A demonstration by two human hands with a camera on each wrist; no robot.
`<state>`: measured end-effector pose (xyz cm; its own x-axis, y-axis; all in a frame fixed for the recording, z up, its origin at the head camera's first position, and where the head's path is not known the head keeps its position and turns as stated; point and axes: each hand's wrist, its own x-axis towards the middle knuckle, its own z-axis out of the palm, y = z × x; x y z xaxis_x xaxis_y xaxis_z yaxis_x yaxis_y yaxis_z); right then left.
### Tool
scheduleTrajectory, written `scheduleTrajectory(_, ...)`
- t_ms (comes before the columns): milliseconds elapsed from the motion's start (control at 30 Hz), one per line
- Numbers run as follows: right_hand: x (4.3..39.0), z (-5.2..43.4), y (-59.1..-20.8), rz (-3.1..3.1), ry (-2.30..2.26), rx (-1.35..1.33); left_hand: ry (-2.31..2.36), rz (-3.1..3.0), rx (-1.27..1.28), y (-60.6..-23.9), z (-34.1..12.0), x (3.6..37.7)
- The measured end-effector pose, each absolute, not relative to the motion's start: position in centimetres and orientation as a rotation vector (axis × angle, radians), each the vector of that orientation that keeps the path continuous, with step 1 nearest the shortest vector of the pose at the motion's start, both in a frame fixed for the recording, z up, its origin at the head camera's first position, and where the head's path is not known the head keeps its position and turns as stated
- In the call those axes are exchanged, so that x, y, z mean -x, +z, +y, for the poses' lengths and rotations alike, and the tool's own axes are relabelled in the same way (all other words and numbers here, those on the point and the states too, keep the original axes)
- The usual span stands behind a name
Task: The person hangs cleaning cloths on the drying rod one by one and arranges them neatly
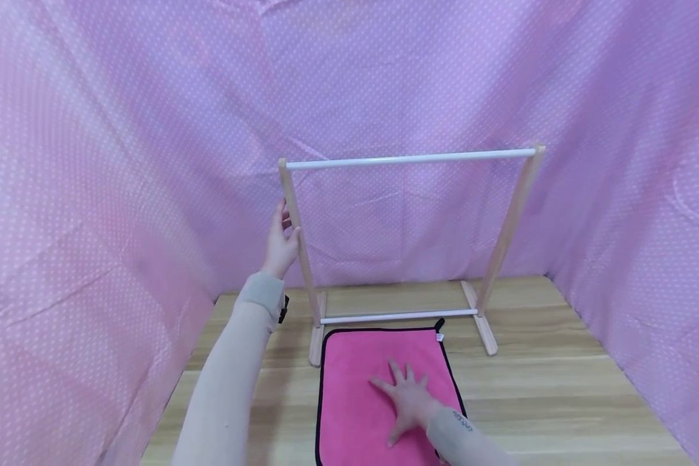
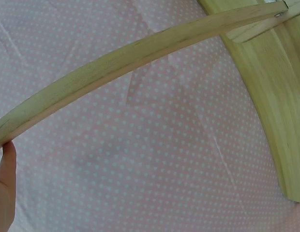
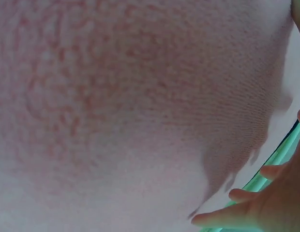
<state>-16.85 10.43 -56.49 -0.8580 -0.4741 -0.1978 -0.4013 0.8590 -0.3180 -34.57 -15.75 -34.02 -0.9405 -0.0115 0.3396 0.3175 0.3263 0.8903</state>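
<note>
A small wooden drying rack (image 1: pixel 410 157) with a white top rail stands on the wooden table (image 1: pixel 559 375). My left hand (image 1: pixel 281 241) is raised against the rack's left post (image 1: pixel 299 246), fingers fairly straight and thumb touching the wood. In the left wrist view one straight fingertip (image 2: pixel 6 183) meets the post (image 2: pixel 140 53). A pink towel (image 1: pixel 355 388) with black edging lies flat in front of the rack. My right hand (image 1: pixel 406 393) presses flat on the towel with fingers spread. The right wrist view shows the towel's pile (image 3: pixel 116 96) up close and the fingers (image 3: pixel 237 215) on it.
Pink dotted fabric (image 1: pixel 122 162) hangs as walls at the back and on both sides. A white lower rail (image 1: pixel 399 316) joins the rack's feet just behind the towel. Bare wooden tabletop lies right of the towel.
</note>
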Motion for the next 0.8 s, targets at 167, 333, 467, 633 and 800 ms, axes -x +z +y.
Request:
scheduleTrajectory(167, 17.4, 10.5, -56.2, 2.725, -0.379, 0.633, -1.651, -2.352, 0.276, -34.0, -15.8, 34.8)
scheduleTrajectory(333, 17.5, 10.2, -55.5, 2.724, -0.336, 0.631, -1.638, -2.348, 0.283, -33.8, -15.7, 34.7)
scheduleTrajectory(467, 17.5, 10.1, -55.3, 2.715, -0.344, 0.621, -1.627, -2.348, 0.271, -34.0, -15.7, 34.7)
scheduleTrajectory(633, 17.6, 10.2, -56.0, 2.715, -0.320, 0.644, -1.646, -2.353, 0.233, -34.5, -15.8, 34.9)
scheduleTrajectory(800, 17.9, 10.1, -56.5, 2.746, -0.325, 0.673, -1.632, -2.345, 0.258, -34.6, -15.8, 34.7)
